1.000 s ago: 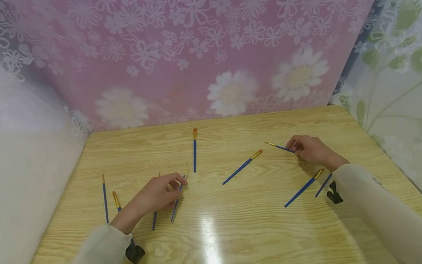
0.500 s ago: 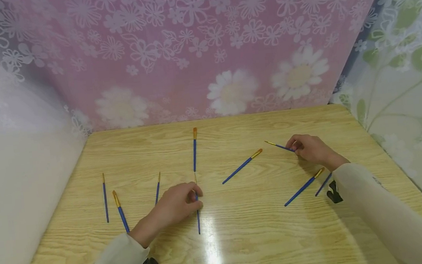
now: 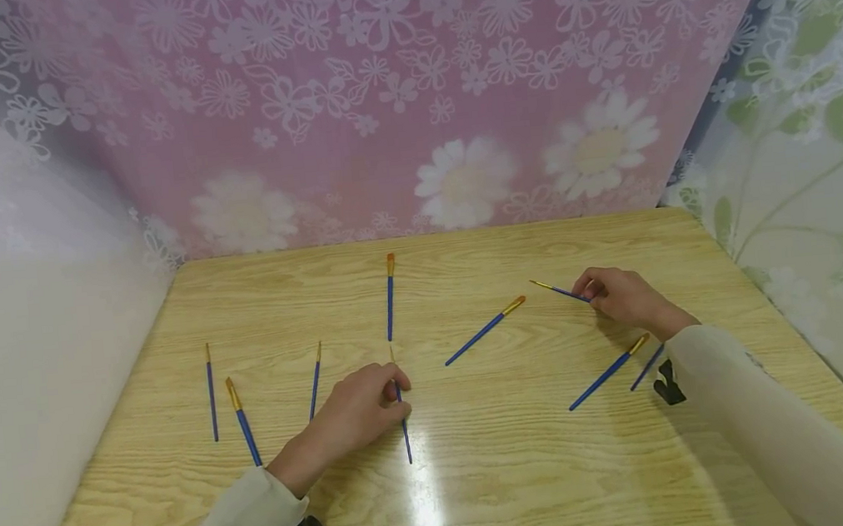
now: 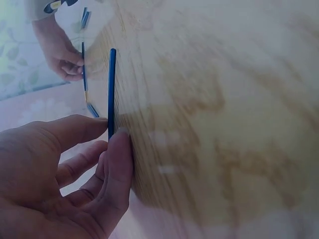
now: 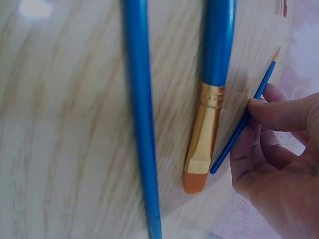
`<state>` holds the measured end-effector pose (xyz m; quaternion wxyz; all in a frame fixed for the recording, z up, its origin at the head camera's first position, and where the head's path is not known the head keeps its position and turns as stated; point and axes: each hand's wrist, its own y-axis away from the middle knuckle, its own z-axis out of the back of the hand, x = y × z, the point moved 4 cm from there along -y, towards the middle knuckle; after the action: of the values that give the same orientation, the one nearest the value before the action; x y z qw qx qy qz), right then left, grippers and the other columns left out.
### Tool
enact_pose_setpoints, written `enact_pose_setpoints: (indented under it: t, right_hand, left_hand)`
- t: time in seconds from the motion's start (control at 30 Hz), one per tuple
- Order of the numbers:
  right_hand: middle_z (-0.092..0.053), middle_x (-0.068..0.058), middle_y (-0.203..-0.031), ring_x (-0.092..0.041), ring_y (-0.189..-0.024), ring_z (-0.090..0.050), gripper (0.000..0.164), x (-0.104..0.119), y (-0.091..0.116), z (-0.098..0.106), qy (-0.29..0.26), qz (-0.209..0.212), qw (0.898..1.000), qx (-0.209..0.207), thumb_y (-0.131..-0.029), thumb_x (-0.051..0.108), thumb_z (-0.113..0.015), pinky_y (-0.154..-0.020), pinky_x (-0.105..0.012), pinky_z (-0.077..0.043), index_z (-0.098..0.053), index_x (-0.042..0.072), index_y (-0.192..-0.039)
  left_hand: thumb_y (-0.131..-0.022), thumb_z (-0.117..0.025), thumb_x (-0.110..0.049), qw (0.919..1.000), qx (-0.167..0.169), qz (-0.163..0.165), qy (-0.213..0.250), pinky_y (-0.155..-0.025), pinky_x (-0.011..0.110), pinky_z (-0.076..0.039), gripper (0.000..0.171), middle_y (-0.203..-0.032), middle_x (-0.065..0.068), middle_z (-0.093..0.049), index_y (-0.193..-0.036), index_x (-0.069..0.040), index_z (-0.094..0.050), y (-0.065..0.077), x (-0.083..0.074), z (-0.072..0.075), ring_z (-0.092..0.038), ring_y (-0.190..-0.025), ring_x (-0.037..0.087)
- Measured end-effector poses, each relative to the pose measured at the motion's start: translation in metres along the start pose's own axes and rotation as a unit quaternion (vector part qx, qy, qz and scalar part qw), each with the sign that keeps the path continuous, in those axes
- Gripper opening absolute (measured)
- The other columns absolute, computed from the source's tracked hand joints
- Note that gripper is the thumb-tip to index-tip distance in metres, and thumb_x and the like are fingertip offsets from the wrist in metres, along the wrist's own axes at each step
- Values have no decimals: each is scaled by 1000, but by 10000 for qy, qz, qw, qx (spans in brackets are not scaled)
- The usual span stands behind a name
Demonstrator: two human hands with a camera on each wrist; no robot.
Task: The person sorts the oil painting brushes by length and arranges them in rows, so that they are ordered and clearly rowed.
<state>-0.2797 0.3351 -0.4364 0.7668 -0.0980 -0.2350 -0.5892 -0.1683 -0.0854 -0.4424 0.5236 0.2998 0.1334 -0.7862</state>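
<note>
My left hand point(image 3: 362, 403) pinches a thin blue paintbrush point(image 3: 407, 444) between thumb and fingers near the table's middle. Its pale tip points to the back, and the blue handle point(image 4: 111, 87) rises out of the grip in the left wrist view. Farther right, my right hand point(image 3: 622, 295) pinches another thin paintbrush point(image 3: 561, 291), whose gold ferrule and tip point back and left. In the right wrist view a wide flat paintbrush point(image 5: 202, 139) with orange bristles and a blue handle point(image 5: 142, 109) lie beside that hand.
On the wood-grain table point(image 3: 500, 473) lie more blue paintbrushes: one at the back point(image 3: 390, 299), a slanted one point(image 3: 484, 332), one near the right sleeve point(image 3: 606, 374), and several at left, including a wide one point(image 3: 244, 425). A pink flowered cloth point(image 3: 350, 135) hangs behind.
The left hand has moved right and nearer with its paintbrush, turning it from slanted to nearly straight. A paintbrush behind that hand now shows more. The right hand has stayed put.
</note>
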Motion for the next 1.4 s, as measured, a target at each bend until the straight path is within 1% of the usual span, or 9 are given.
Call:
enact_pose_setpoints:
  t: [0.3,0.5,0.77,0.93,1.13,1.27,1.4]
  right_hand:
    - [-71,-28,-121,-48,-115,-67,24,2,0,0,-28,-17,10000,37,-104,-8,-60,-97,-64,-55,-68,-2,-126]
    - [-71,-27,-120,-48,-115,-67,25,-1,1,1,-23,-6,10000,17,-104,-8,-59,-97,-64,-55,-68,-1,-126]
    - [-70,-27,-122,-47,-117,-66,25,-1,0,-2,-42,-14,10000,34,-104,-8,-58,-98,-64,-54,-68,0,-126]
    - [-71,-25,-120,-45,-114,-67,25,0,1,-2,-108,1,9999,8,-104,-8,-58,-97,-63,-54,-68,0,-125]
    - [-71,-25,-119,-45,-113,-67,24,0,0,-1,-100,-5,9999,27,-104,-8,-59,-96,-62,-54,-68,0,-125]
    - [-71,-26,-118,-45,-112,-67,25,1,0,0,-72,-11,10000,16,-103,-9,-59,-95,-63,-54,-68,-1,-124]
    - [-71,-26,-119,-46,-112,-67,25,2,0,0,-64,-37,10000,24,-103,-10,-58,-95,-63,-54,-68,-1,-124]
  left_hand:
    - [-96,-75,-14,9999,-43,-90,-78,-82,35,-48,14,-99,-4,-64,-110,-16,-74,1,2,-3,-56,-89,13]
    - [-97,-72,-14,10000,-36,-60,-43,-85,36,-50,14,-102,-4,-66,-110,-16,-74,0,1,-4,-59,-92,13]
    - [-98,-75,-16,10000,-8,56,-3,-84,36,-50,13,-103,-5,-66,-111,-18,-74,1,5,-4,-59,-93,12]
    - [-97,-77,-18,10000,-50,35,39,-84,36,-50,13,-101,-5,-65,-110,-18,-74,-2,6,-1,-58,-91,13]
    - [-100,-77,-20,9999,-158,11,68,-79,34,-50,10,-96,-7,-66,-109,-18,-74,-11,4,6,-57,-85,11]
    - [-103,-75,-21,9995,-266,-41,188,-74,32,-52,7,-95,-8,-68,-109,-17,-75,-23,-4,9,-60,-82,11]
    - [-105,-75,-21,9992,-255,-171,274,-73,32,-53,7,-95,-6,-71,-110,-16,-75,-38,-14,10,-62,-81,12]
